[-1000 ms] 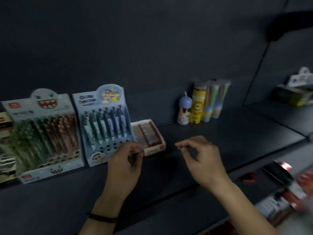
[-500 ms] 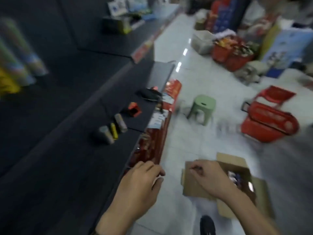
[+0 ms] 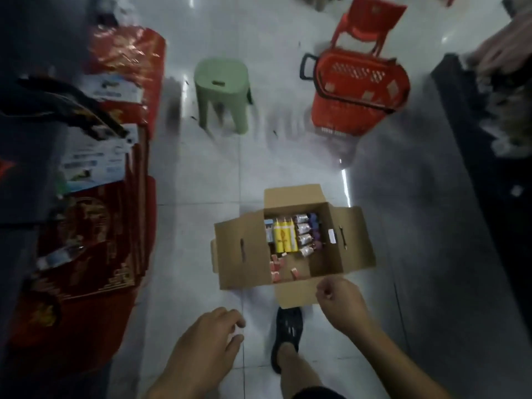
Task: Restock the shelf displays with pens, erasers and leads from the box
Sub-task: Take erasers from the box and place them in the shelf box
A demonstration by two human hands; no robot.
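Right, head view, and I've turned away from the shelf: a second ago I was facing the pen displays, and now I'm looking straight down at the white tiled floor (image 3: 201,197). The cardboard box (image 3: 253,263) sat low and to the right half a second ago; now it lies near the middle of view, all four flaps spread open. Inside it, yellow packs (image 3: 285,236) stand at the far end. Silver and purple tubes (image 3: 306,234) are just beside them on the right, and small red-and-white erasers (image 3: 276,266) are scattered on the bottom nearer to me.

My left hand (image 3: 213,338) hangs over the floor to the near left of the box, fingers loosely bent, holding nothing. My right hand (image 3: 341,298) is clenched over the near flap's right corner, and nothing shows in it.

My foot in a black shoe (image 3: 288,332) stands just behind that flap. Farther off, the green stool (image 3: 221,90) and the red basket (image 3: 359,87) now sit at the top of view. Red packages (image 3: 115,226) line the left side.
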